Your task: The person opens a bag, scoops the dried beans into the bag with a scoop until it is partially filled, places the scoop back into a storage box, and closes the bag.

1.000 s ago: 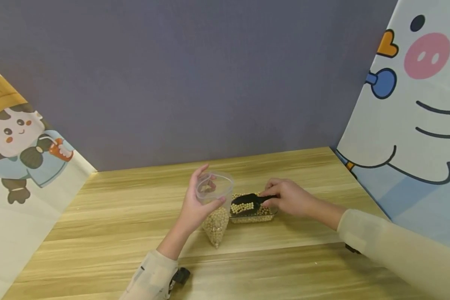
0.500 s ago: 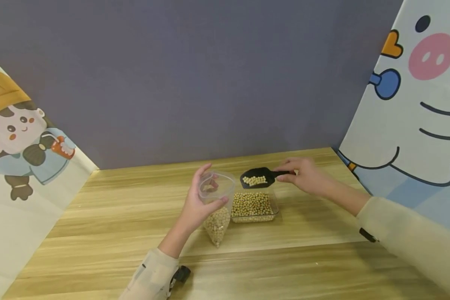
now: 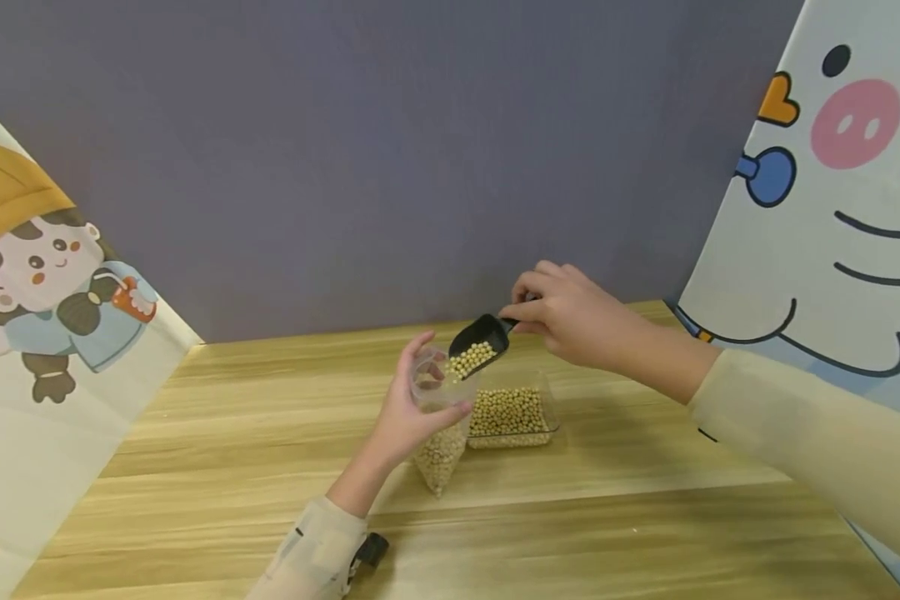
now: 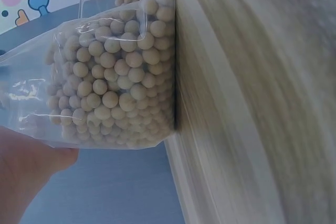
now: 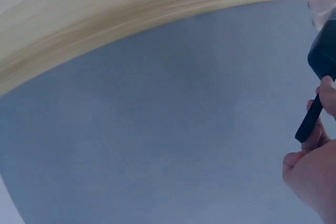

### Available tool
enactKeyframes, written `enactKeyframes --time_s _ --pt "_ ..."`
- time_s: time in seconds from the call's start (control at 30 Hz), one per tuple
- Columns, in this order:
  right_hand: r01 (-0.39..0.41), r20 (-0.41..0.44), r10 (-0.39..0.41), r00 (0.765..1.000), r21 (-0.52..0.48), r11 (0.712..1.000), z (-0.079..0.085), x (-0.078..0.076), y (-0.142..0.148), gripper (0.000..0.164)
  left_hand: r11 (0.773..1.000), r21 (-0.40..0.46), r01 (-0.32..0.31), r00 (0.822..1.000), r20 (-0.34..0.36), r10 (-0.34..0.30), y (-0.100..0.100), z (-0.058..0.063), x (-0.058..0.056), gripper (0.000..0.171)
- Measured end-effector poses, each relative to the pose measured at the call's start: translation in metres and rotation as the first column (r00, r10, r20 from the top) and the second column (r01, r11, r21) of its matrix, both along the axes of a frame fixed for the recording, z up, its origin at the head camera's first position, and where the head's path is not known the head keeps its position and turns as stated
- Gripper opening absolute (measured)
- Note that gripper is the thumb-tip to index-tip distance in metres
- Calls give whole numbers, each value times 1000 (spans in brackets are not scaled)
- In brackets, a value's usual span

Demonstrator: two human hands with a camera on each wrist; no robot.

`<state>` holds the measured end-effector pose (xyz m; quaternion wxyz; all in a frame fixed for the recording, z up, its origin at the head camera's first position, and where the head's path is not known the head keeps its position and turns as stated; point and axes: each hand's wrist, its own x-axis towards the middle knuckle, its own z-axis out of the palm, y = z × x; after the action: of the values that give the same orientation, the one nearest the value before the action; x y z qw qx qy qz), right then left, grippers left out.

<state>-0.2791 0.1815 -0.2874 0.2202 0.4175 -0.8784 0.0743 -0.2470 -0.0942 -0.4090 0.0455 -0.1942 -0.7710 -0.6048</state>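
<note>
My left hand [image 3: 405,421] grips the clear rim [image 3: 457,393] at the mouth of a clear plastic bag, thumb on the near side and fingers behind. Pale round soybeans fill the lower part of the bag [image 4: 113,77], which stands on the table in the left wrist view. Over the mouth, my right hand [image 3: 581,321] pinches the handle of a black scoop [image 3: 487,332]. The scoop tilts down to the left, its front edge at the rim, with soybeans [image 3: 471,360] lying toward that edge. In the right wrist view, thumb and fingers close around the handle [image 5: 310,121].
A clear rectangular container [image 3: 553,430] of soybeans stands on the wooden table [image 3: 270,467], right beside the bag. Behind the table rises a grey panel [image 3: 420,167]. Cartoon-printed panels flank it at left [image 3: 67,467] and right [image 3: 757,292].
My right hand has lifted the scoop with soybeans out of the container, carried it left over the bag's mouth and tipped it. The left hand keeps its grip, shifting only slightly in view.
</note>
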Motion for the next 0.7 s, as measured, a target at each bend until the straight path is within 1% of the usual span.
enactKeyframes --time_s 0.07,0.17,0.27,0.37,0.43,0.5,0.57,0.7 --pt "-8 -39 9 999 14 1000 2 2 -4 26 1000 1 -1 1000 -5 1 1 0 1 104" --pt "-13 -54 14 998 17 1000 4 3 -7 27 1000 5 -6 1000 -15 6 1 0 2 104" --pt "-3 -25 2 1000 -7 1000 2 4 -7 27 1000 10 -7 999 -32 8 0 -1 1 104" --pt "30 35 -28 999 -66 997 -2 2 -2 25 1000 24 -8 999 -46 9 -1 -2 2 104" --pt "64 75 -56 996 -110 992 -8 -1 5 25 999 30 -13 999 -47 15 -1 -1 2 104" --pt "105 96 -93 991 -130 986 -16 -3 15 24 999 39 -18 999 -38 19 -2 -1 3 104" --pt "143 88 -134 987 -109 984 -27 -5 26 23 999 41 -26 999 -23 27 -3 -1 3 104" --pt "187 37 -187 982 -10 982 -51 -5 42 21 998 50 -34 999 -20 35 -4 -1 3 104"
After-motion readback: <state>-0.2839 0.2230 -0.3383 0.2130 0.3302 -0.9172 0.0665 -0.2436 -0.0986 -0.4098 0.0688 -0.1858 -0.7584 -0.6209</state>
